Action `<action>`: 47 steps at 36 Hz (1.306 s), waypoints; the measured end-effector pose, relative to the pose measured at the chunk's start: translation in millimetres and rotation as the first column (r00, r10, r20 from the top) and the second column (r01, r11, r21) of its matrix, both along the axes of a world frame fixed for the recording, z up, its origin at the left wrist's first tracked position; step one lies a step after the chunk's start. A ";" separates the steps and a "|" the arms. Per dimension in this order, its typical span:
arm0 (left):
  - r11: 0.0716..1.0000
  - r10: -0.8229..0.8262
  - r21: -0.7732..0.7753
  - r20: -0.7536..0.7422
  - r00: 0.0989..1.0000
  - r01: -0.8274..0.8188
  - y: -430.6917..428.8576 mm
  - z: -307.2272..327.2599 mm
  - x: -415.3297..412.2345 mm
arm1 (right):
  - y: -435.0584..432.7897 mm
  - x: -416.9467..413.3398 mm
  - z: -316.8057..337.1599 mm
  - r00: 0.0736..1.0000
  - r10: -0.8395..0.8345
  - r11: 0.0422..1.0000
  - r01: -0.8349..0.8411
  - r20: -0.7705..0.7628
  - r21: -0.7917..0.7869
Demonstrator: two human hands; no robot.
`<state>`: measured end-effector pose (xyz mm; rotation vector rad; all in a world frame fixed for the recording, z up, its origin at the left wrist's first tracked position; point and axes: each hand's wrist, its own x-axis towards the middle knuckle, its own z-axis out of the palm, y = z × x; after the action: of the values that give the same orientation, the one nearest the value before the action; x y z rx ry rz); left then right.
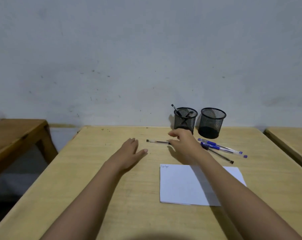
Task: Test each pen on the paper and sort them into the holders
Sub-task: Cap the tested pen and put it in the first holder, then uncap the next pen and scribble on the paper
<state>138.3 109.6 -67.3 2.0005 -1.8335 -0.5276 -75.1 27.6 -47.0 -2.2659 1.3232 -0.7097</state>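
Light wood table [94,187] pushed up against a scuffed grey wall [112,49]. 2 black mesh holders at about 1 o'clock, right at the back edge: left holder [185,121] with a couple of pens leaning inside (looks like 2, crossed, hard to be sure through the mesh), right holder [211,122] just beside it, not touching.

Right hand [183,146] reaching out in front of the left holder, thumb and fingers spread apart over the near end of a clear pen with a black cap [155,141]. Can't tell if the grip is actually touching that pen or just hovering over it. Pen lying flat, pointing toward 9 o'clock.

Left hand [129,151] flat on the table around 11 o'clock, palm down, fingers loose and open, holding nothing, a bit apart from the pen's cap end.

Loose bunch of pens [221,148] at roughly 2 o'clock, in front of the right holder: 2 with blue caps, 1 dark one, overlapping.

White paper [178,184] nearer in, partly under the right forearm, with a tiny scribble [164,166] in its far left corner.

More wooden furniture at both side edges.
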 end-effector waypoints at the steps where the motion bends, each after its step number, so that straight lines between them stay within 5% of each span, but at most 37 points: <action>1: 1.000 -0.015 0.023 0.005 1.000 0.015 2.5 -3.2 1.3 | -1.6 2.7 -3.7 1.000 -0.003 1.000 0.003 -0.029 0.001; 8: 1.000 -0.020 -0.008 0.080 0.997 0.021 7.1 -13.8 -2.1 | -10.0 19.9 -14.6 0.975 0.021 0.999 -0.032 -0.223 -0.044; 15: 1.000 -0.030 0.002 0.050 0.998 0.030 6.1 -14.8 0.6 | -16.2 24.4 -19.4 0.978 -0.013 0.997 -0.004 -0.208 -0.081; 19: 1.000 -0.014 0.018 -0.014 1.000 0.015 4.4 -13.3 1.0 | -14.9 24.1 -12.4 0.995 -0.041 0.998 0.036 0.088 0.055; 24: 0.984 0.015 -0.165 -0.257 0.966 -0.059 -1.2 -10.3 -12.5 | 3.5 21.3 5.4 0.861 -0.054 0.974 -0.068 0.506 0.218; 26: 0.985 0.020 -0.140 -0.480 0.877 -0.099 -1.2 -5.9 -25.5 | 8.6 19.0 10.5 0.824 -0.044 0.968 -0.105 0.565 0.228; 28: 0.988 0.040 -0.074 -0.734 0.678 -0.138 -1.4 -1.8 -40.2 | 11.4 16.8 13.6 0.776 -0.073 0.961 -0.112 0.627 0.251; 32: 0.987 -0.039 -0.105 -0.895 0.445 -0.124 0.1 6.1 -60.9 | 21.2 10.9 20.8 0.582 -0.155 0.925 -0.199 0.798 0.324; 37: 0.941 -0.167 -0.304 -0.801 0.575 -0.151 -1.1 18.6 -68.8 | 30.8 -2.8 24.7 0.427 -0.152 0.912 -0.287 0.891 0.294; 47: 0.951 -0.266 -0.304 -0.702 0.661 0.059 -2.8 33.2 -54.1 | 34.6 -9.3 27.2 0.364 -0.202 0.897 -0.303 0.909 0.320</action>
<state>84.2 106.8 -34.1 1.1659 -1.4488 -0.9364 -84.4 62.2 -19.9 -1.0833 0.6679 -1.2579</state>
